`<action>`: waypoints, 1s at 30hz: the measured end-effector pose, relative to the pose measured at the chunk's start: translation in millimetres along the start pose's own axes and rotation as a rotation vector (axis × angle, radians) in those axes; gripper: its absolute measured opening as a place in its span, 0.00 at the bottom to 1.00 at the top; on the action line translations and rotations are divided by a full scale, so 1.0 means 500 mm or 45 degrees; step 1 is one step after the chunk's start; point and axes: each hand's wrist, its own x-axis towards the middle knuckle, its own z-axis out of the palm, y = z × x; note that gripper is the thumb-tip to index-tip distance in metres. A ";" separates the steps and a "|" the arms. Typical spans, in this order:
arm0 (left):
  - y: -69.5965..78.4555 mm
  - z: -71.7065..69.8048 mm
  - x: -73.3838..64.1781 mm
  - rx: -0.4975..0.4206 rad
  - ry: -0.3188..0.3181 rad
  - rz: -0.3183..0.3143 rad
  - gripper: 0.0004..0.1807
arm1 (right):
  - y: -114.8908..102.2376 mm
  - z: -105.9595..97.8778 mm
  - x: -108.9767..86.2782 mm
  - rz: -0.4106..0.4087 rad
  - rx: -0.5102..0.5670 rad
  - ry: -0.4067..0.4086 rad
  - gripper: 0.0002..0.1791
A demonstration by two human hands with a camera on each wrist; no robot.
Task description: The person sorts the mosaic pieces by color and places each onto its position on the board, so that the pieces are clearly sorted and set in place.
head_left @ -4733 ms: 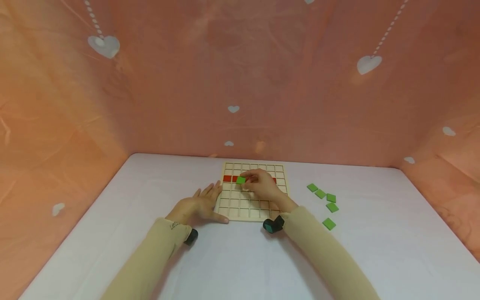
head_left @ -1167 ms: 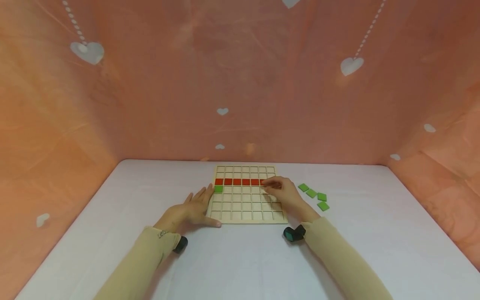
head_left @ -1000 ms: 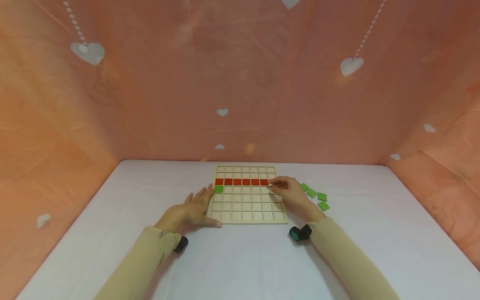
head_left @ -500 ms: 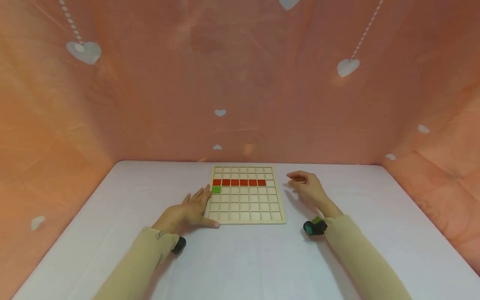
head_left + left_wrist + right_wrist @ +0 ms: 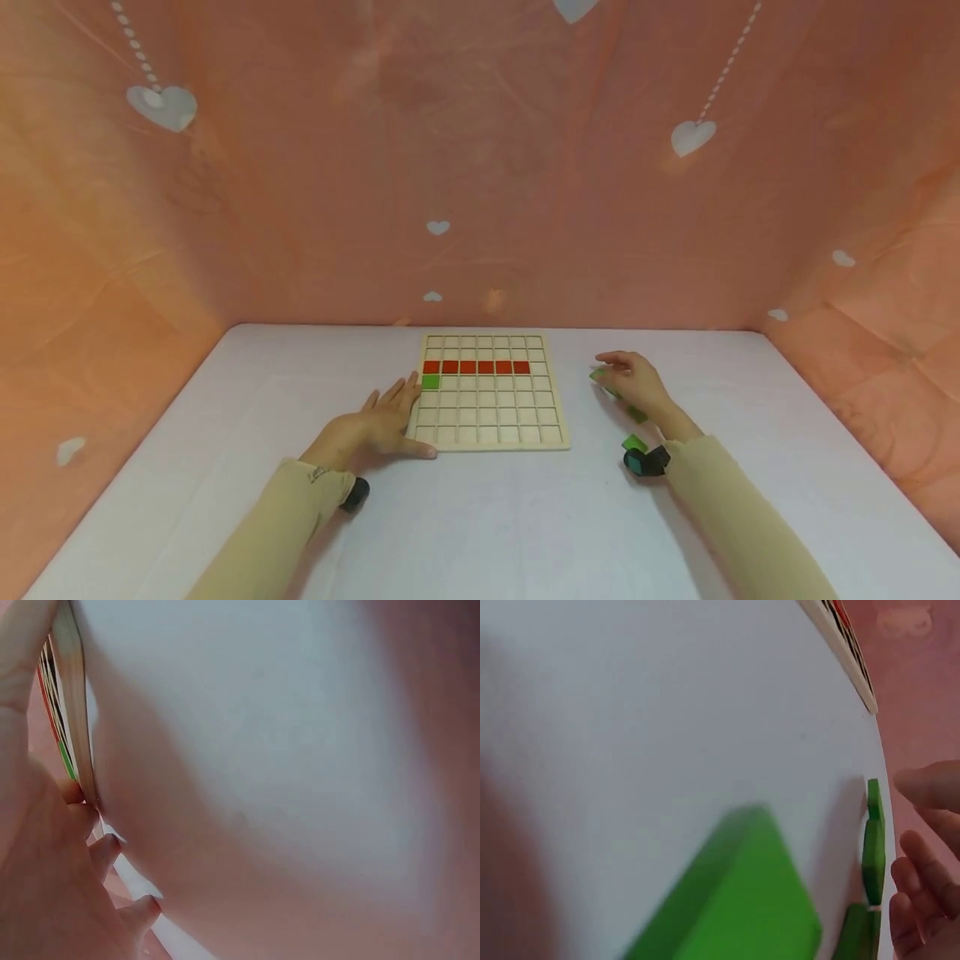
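Note:
A pale wooden grid board lies on the white table. Across its third row from the back run several red tiles, and one green tile sits in the row below, at the left end. My left hand rests against the board's left side, its fingers spread. Right of the board, my right hand hovers over loose green tiles, partly hiding them. In the right wrist view its thumb and fingers are apart, just off the upright-looking edges of green tiles, with nothing held.
One green tile looms close to the right wrist camera. Dark wrist cameras are strapped at both cuffs. An orange curtain with white hearts stands behind and beside the table.
Earlier my right hand pinched a green tile over the board; that tile then lay in the grid. The hand has since left the red row and moved right to the loose tiles. Left hand stayed.

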 end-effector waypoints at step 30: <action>0.003 -0.008 -0.008 -0.012 -0.022 0.039 0.63 | 0.024 0.014 0.000 0.032 -0.013 -0.016 0.21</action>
